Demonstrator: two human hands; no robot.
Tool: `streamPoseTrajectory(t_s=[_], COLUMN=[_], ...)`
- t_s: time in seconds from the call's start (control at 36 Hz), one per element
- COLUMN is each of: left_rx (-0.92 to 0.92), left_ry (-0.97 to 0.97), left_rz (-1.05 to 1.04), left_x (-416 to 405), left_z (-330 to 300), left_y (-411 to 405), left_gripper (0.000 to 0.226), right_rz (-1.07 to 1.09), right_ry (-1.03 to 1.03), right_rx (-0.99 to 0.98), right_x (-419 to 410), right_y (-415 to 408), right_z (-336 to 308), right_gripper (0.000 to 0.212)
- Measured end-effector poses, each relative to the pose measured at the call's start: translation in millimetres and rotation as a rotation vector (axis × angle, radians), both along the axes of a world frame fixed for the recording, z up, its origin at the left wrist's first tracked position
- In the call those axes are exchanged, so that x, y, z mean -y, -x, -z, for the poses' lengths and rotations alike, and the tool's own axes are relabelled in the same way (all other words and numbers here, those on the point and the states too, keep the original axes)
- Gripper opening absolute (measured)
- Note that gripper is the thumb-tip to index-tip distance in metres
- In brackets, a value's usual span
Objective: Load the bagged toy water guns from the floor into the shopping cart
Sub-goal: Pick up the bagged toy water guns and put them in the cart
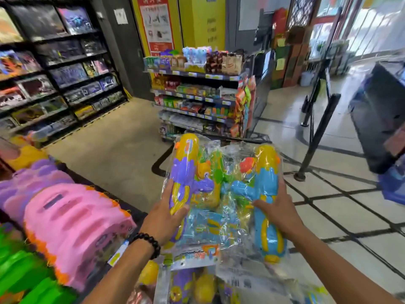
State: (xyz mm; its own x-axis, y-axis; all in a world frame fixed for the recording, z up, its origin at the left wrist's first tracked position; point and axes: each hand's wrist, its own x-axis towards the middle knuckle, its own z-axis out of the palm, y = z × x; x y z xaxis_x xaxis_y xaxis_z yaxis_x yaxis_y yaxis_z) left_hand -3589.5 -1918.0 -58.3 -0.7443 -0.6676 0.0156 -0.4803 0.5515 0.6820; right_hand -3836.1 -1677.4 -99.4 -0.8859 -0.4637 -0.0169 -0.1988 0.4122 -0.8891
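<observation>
I hold a bagged toy water gun in each hand, low in the middle of the head view. My left hand (163, 216) grips a purple-and-yellow water gun (183, 172) in clear plastic. My right hand (279, 212) grips a blue-and-yellow water gun (266, 185), also bagged. Both guns point away from me over the shopping cart, whose black rim (161, 159) shows just behind them. More bagged water guns (197, 284) lie heaped below my wrists. I cannot tell whether that heap rests in the cart or on the floor.
Pink, purple and green plastic toys (72, 227) are stacked at my left. A snack shelf (197, 97) stands straight ahead, dark toy shelving (54, 73) fills the left wall. A black barrier post (315, 137) stands to the right on the tiled floor.
</observation>
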Motion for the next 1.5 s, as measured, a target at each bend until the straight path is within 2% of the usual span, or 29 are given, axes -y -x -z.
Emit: streamPoseTrajectory(t_s=[0.17, 0.25, 0.42, 0.64, 0.89, 0.94, 1.06, 1.17, 1.28, 1.39, 1.5], left_rx=[0.086, 0.124, 0.091, 0.149, 0.195, 0.171, 0.146, 0.094, 0.117, 0.153, 0.142], left_ry=[-0.016, -0.047, -0.136, -0.215, -0.247, -0.243, -0.203, -0.204, -0.209, -0.103, -0.111], left_rz=[0.054, 0.086, 0.146, 0.138, 0.057, 0.042, 0.054, 0.071, 0.089, 0.110, 0.102], left_x=[58, 90, 152, 192, 204, 204, 204, 205, 206, 200, 199], left_z=[15, 28, 72, 127, 192, 202, 223, 236, 244, 242, 241], left_y=[55, 80, 134, 191, 230, 237, 245, 251, 253, 254, 254], left_gripper=[0.085, 0.084, 0.087, 0.090, 0.086, 0.086, 0.090, 0.095, 0.100, 0.105, 0.105], right_rz=[0.063, 0.089, 0.120, 0.118, 0.123, 0.113, 0.133, 0.160, 0.184, 0.189, 0.206], right_ry=[-0.050, -0.066, -0.090, -0.106, -0.109, -0.080, -0.100, -0.150, -0.194, -0.174, -0.137], right_rx=[0.012, 0.009, 0.022, 0.084, 0.161, 0.153, 0.080, 0.030, 0.011, 0.036, 0.016], right_x=[48, 72, 115, 147, 168, 169, 174, 172, 176, 173, 172], right_y=[35, 51, 87, 134, 176, 183, 183, 181, 175, 175, 173], right_z=[10, 15, 36, 89, 164, 181, 201, 226, 238, 247, 245], right_gripper=[0.123, 0.120, 0.114, 0.110, 0.118, 0.115, 0.094, 0.101, 0.102, 0.099, 0.088])
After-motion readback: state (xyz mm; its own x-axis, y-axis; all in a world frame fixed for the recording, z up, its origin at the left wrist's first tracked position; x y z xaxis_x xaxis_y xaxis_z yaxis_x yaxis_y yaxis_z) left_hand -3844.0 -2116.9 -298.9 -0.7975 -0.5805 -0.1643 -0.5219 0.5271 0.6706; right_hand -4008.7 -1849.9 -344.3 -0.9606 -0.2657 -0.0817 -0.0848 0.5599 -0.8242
